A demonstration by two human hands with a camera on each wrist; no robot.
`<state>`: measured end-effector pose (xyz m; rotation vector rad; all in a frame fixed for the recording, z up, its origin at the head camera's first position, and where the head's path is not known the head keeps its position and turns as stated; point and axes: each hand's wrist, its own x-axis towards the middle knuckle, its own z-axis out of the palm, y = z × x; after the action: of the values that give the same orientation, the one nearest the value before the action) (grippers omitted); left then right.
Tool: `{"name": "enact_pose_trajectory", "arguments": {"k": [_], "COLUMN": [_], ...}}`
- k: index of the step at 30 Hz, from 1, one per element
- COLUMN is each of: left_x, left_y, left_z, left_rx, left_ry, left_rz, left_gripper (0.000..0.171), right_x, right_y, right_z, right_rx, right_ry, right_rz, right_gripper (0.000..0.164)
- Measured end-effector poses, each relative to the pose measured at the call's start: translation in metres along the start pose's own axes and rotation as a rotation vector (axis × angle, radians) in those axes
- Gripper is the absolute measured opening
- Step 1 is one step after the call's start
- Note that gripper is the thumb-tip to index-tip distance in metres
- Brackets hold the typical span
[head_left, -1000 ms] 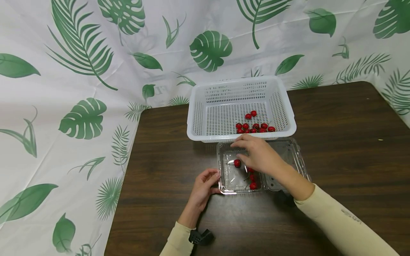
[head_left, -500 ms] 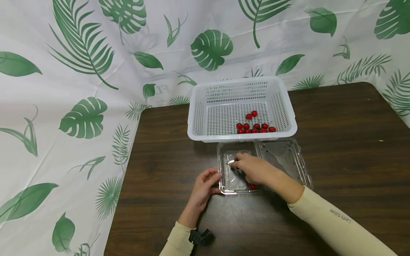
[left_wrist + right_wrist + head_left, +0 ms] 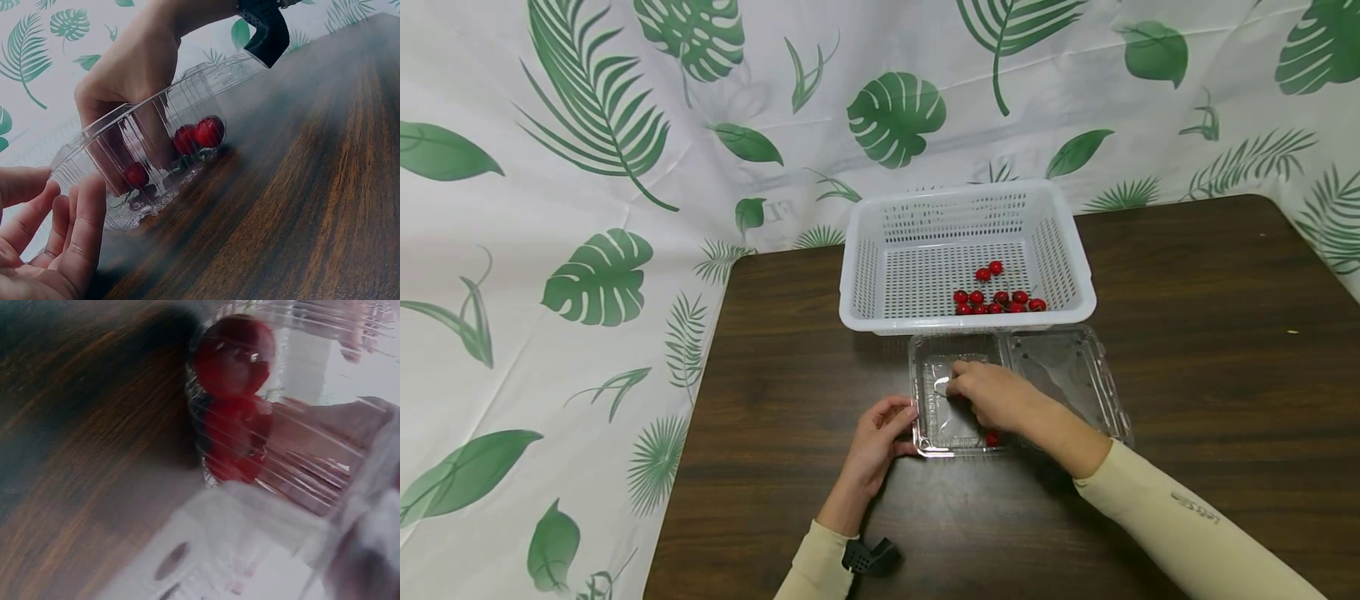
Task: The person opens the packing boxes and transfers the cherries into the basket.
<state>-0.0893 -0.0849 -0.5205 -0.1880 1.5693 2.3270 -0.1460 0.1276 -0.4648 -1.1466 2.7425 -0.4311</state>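
Note:
A clear plastic clamshell container (image 3: 955,428) lies unfolded on the table, its lid half (image 3: 1063,358) to the right. My left hand (image 3: 874,440) holds its left side, thumb and fingertips at the rim. My right hand (image 3: 997,395) reaches down into the base half, fingers bent around a cherry (image 3: 135,175) near the floor of the container. More red cherries (image 3: 209,131) sit against the wall beside that hand in the left wrist view. In the right wrist view, cherries (image 3: 234,356) show through the clear wall; the right hand covers most of them from above.
Directly behind the container stands a white perforated basket (image 3: 966,325), with several cherries (image 3: 1001,297) along its near side and two farther back. The dark wooden table (image 3: 775,375) extends left and right. A leaf-printed white cloth (image 3: 805,150) hangs behind and at left.
My right hand has lowered from above the container into it, its fingers drawing together over the cherry. In the last half second it has barely moved. My left hand stays at the container's side.

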Motion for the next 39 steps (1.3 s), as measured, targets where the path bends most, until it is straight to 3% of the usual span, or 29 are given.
{"name": "enact_pose_trajectory", "arguments": {"k": [9,18,29,34,39], "left_x": [0.0,0.0,0.001,0.001,0.001], "left_y": [0.0,0.0,0.0,-0.001,-0.002], "left_z": [0.0,0.0,0.0,0.0,-0.001], "left_rx": [-0.003,-0.009,-0.007,-0.011,-0.014], "left_ry": [-0.004,0.0,0.003,-0.001,-0.003], "left_rz": [0.009,0.008,0.01,0.01,0.008], "left_gripper": [0.031,0.019,0.016,0.014,0.016], "right_x": [0.002,0.0,-0.001,0.0,0.0], "right_y": [0.004,0.0,0.0,0.008,0.022], "right_z": [0.001,-0.018,-0.061,-0.077,-0.084], "right_rx": [-0.01,0.009,0.061,0.076,0.084], "right_ry": [0.054,0.195,0.546,0.634,0.665], "right_rz": [-0.051,-0.081,-0.26,-0.237,-0.159], "right_gripper": [0.018,0.024,0.028,0.029,0.034]}}
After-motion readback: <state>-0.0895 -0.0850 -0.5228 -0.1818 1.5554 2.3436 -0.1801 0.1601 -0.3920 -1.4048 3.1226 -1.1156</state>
